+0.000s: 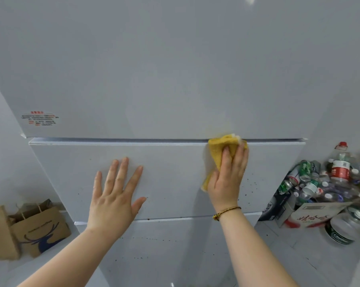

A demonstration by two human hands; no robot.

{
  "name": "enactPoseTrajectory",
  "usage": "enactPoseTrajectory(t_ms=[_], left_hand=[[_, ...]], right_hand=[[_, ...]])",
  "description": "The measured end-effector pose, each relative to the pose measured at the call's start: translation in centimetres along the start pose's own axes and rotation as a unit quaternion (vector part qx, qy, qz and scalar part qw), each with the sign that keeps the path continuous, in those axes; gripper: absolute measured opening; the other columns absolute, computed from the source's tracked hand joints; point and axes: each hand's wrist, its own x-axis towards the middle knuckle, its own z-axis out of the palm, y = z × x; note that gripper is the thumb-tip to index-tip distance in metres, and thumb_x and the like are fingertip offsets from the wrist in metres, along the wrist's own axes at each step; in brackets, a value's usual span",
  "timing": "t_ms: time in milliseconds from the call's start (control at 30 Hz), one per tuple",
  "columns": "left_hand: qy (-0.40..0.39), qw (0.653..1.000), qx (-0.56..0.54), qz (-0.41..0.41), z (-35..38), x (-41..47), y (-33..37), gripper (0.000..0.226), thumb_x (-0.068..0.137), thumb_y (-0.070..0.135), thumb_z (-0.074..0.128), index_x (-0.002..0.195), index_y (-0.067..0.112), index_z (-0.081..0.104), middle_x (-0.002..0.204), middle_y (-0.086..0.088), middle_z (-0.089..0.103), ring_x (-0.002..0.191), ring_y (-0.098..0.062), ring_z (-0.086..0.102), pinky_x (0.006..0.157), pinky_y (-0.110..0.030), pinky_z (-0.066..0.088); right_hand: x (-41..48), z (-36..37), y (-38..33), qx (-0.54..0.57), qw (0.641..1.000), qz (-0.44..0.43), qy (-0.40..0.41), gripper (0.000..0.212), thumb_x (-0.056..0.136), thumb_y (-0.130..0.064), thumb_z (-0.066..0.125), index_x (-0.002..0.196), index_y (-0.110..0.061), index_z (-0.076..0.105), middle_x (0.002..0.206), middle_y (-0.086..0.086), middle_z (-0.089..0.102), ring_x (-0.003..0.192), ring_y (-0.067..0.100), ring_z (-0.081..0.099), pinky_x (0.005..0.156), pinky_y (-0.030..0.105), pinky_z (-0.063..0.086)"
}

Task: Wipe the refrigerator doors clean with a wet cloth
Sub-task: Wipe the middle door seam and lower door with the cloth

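Yellow cloth [217,151] gripped by right hand [226,183] against fridge door [175,175]; sticker [40,119] print illegible.

On the floor at my left I see a brown paper bag [42,232] with a dark blue deer on it. A plain brown bag [0,233] stands just beside it. At my right I see a pile of plastic bottles [340,169] and green cans [305,169]. A cardboard box [316,216] with red writing lies in front.
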Motion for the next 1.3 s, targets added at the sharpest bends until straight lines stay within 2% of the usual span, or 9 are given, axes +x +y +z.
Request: enactPoseTrajectory(t_ms=[167, 267, 400, 500, 667, 900, 967, 1100, 1300], left_hand=[[-0.021, 0.999, -0.022, -0.018, -0.7, 0.1, 0.9, 0.067, 0.091, 0.055, 0.0, 0.136, 0.014, 0.03, 0.141, -0.018, 0.024, 0.141, -0.014, -0.018, 0.113, -0.035, -0.011], [-0.008, 0.999, -0.035, 0.011, -0.7, 0.2, 2.5, 0.065, 0.092, 0.053, 0.0, 0.137, 0.015, 0.029, 0.145, -0.017, 0.019, 0.141, -0.013, -0.018, 0.114, -0.034, -0.01], [-0.008, 0.997, -0.036, 0.067, 0.2, 0.9, 4.6, 0.059, 0.087, 0.049, 0.024, 0.135, 0.016, 0.032, 0.146, -0.014, 0.02, 0.141, -0.011, -0.018, 0.113, -0.032, -0.008], [-0.021, 0.997, -0.029, 0.065, 0.8, 1.0, 4.9, 0.06, 0.087, 0.05, 0.023, 0.134, 0.015, 0.032, 0.15, -0.013, 0.013, 0.141, -0.013, -0.018, 0.113, -0.033, -0.008], [-0.022, 0.997, -0.022, 0.069, 1.1, 0.8, 4.5, 0.067, 0.092, 0.052, -0.001, 0.134, 0.01, 0.031, 0.14, -0.017, 0.026, 0.141, -0.014, -0.017, 0.114, -0.034, -0.01], [0.005, 0.997, -0.023, 0.073, 1.9, 0.8, 4.7, 0.065, 0.092, 0.054, 0.0, 0.147, 0.019, 0.009, 0.15, -0.017, 0.006, 0.141, -0.016, -0.017, 0.115, -0.034, -0.011], [0.014, 0.996, -0.026, 0.081, 2.0, 0.9, 4.7, 0.063, 0.092, 0.054, 0.001, 0.146, 0.022, -0.002, 0.146, -0.019, 0.013, 0.141, -0.016, -0.017, 0.115, -0.035, -0.01], [0.005, 0.997, -0.03, 0.073, 2.1, 0.8, 4.9, 0.067, 0.092, 0.056, 0.001, 0.147, 0.017, 0.01, 0.139, -0.021, 0.023, 0.141, -0.016, -0.017, 0.114, -0.037, -0.011], [-0.025, 0.997, -0.047, 0.052, 2.4, 0.7, 5.3, 0.073, 0.09, 0.059, 0.002, 0.133, 0.007, 0.031, 0.139, -0.022, 0.021, 0.14, -0.015, -0.02, 0.113, -0.036, -0.013]], right_hand=[[2.2, -2.0, 0.8, 0.085, 0.914, 0.386, 0.094, 0.056, 0.089, 0.002, 0.034, 0.142, 0.001, 0.017, 0.151, 0.026, 0.004, 0.141, 0.037, 0.002, 0.112, 0.031, -0.001], [1.9, -1.2, -0.9, 0.057, 0.954, 0.283, 0.076, 0.055, 0.089, 0.0, 0.035, 0.142, -0.001, 0.02, 0.147, 0.033, 0.01, 0.139, 0.038, 0.002, 0.113, 0.042, 0.002], [0.7, -1.2, 0.9, 0.002, 0.998, 0.055, -0.017, 0.054, 0.08, -0.005, 0.033, 0.133, -0.008, 0.024, 0.142, 0.024, 0.014, 0.128, 0.041, 0.01, 0.116, 0.023, -0.007], [0.7, -1.7, 2.5, 0.039, 0.982, 0.179, 0.04, 0.055, 0.082, -0.006, 0.034, 0.136, 0.0, 0.026, 0.144, 0.032, 0.016, 0.132, 0.036, 0.01, 0.113, 0.018, -0.004], [3.1, -2.2, 1.1, 0.152, 0.826, 0.525, 0.139, 0.06, 0.092, 0.0, 0.032, 0.146, -0.01, 0.01, 0.155, 0.007, -0.004, 0.143, 0.023, -0.001, 0.113, 0.028, 0.004], [2.2, -3.5, 4.6, 0.095, 0.934, 0.341, 0.058, 0.059, 0.085, -0.004, 0.033, 0.142, -0.002, 0.019, 0.152, 0.02, 0.005, 0.136, 0.019, 0.0, 0.111, 0.015, -0.008], [1.8, -3.8, 5.6, 0.122, 0.887, 0.437, 0.091, 0.058, 0.09, -0.001, 0.031, 0.145, -0.007, 0.013, 0.155, 0.012, 0.001, 0.141, 0.021, 0.002, 0.115, 0.031, 0.006], [1.9, -4.5, 5.5, 0.18, 0.687, 0.681, 0.177, 0.056, 0.096, -0.004, 0.026, 0.147, -0.015, 0.005, 0.156, 0.006, 0.002, 0.142, 0.027, 0.012, 0.112, 0.036, 0.02], [3.2, -3.8, 4.0, 0.144, 0.835, 0.518, 0.115, 0.062, 0.089, 0.001, 0.028, 0.146, -0.013, 0.007, 0.155, 0.005, -0.005, 0.143, 0.026, -0.004, 0.115, 0.036, 0.001]])
